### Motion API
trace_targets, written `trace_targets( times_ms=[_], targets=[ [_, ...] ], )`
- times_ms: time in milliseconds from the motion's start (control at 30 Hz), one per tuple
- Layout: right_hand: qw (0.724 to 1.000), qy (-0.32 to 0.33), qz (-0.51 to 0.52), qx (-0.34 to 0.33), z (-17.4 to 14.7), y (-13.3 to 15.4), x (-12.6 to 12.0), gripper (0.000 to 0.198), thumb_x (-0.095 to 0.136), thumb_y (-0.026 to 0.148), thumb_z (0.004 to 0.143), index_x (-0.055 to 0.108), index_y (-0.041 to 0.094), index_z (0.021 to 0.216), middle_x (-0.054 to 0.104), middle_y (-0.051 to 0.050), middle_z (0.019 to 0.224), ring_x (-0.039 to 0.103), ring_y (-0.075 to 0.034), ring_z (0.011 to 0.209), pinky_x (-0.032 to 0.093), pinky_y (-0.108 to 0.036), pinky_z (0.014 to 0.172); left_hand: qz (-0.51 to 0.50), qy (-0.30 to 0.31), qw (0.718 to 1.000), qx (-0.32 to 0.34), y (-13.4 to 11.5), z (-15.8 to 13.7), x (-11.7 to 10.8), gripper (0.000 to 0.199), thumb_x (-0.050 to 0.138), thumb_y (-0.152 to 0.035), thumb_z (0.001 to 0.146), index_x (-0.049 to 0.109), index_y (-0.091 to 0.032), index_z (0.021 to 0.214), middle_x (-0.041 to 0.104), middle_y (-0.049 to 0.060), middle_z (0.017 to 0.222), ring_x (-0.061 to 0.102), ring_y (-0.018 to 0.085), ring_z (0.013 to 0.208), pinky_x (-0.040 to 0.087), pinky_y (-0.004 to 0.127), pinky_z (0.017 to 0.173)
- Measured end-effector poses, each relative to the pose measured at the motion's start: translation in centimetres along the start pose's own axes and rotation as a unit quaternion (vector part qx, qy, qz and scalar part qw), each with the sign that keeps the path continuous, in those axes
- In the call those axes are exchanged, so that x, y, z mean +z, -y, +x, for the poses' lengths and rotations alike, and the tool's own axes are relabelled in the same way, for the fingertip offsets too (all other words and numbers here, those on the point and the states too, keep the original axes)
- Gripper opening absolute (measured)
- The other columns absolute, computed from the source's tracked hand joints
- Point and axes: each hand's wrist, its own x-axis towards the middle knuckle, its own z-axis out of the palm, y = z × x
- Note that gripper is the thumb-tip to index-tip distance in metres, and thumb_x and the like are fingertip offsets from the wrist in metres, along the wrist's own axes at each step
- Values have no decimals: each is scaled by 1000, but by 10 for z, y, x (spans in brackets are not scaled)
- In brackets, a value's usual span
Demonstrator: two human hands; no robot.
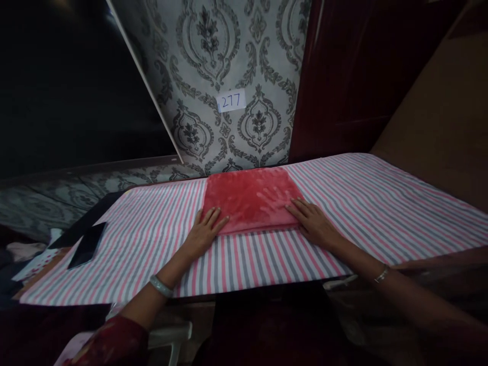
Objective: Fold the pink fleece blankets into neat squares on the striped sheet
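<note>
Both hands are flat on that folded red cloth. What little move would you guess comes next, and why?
Probably a smoothing press outward. The left hand and right hand lie flat on the near corners of the folded red cloth, which already sits squarely on the striped sheet.

A pink, grey and white striped cloth (381, 203) covers the worktop. At its left end lies a flat black rectangular slab, perhaps a phone (87, 245), beside a dark flat panel (86, 219). Behind hangs grey damask-patterned wallpaper (213, 61) bearing a small white paper label (231, 100) marked "277". A dark red curtain (354, 71) hangs to the right.
</note>
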Motion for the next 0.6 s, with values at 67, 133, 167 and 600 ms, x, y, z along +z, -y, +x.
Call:
trace_targets(
  times_ms=[67,133,167,600],
  targets=[
    [1000,-9,0,-2,3,-3,4,84,49,8,81,26,20,161,40,-15,158,35,-32,146,39,-52,113,-3,-6,1000,-9,3,0,4,66,45,-1,88,50,-26,148,50,15,153,39,33,146,31,60,117],
    [1000,-30,-6,1,6,-3,8,76,46,6,82,35,19,157,48,-15,152,40,-32,142,42,-51,111,-10,-28,999,-29,4,1,8,61,44,0,86,58,-22,141,56,18,145,45,34,142,37,57,114],
    [999,-41,-7,1,8,-3,9,70,43,6,84,41,18,153,53,-15,146,44,-31,139,44,-50,109,-15,-43,998,-37,4,1,10,57,45,1,85,62,-19,136,60,18,139,48,34,138,40,56,113],
    [914,-271,271,137,131,-53,-187,42,58,19,79,64,25,120,69,-4,116,63,-21,94,53,-38,88,-255,-248,911,-209,102,99,-181,49,59,-25,71,63,-21,119,70,4,111,64,25,103,53,39,95]
  ],
)
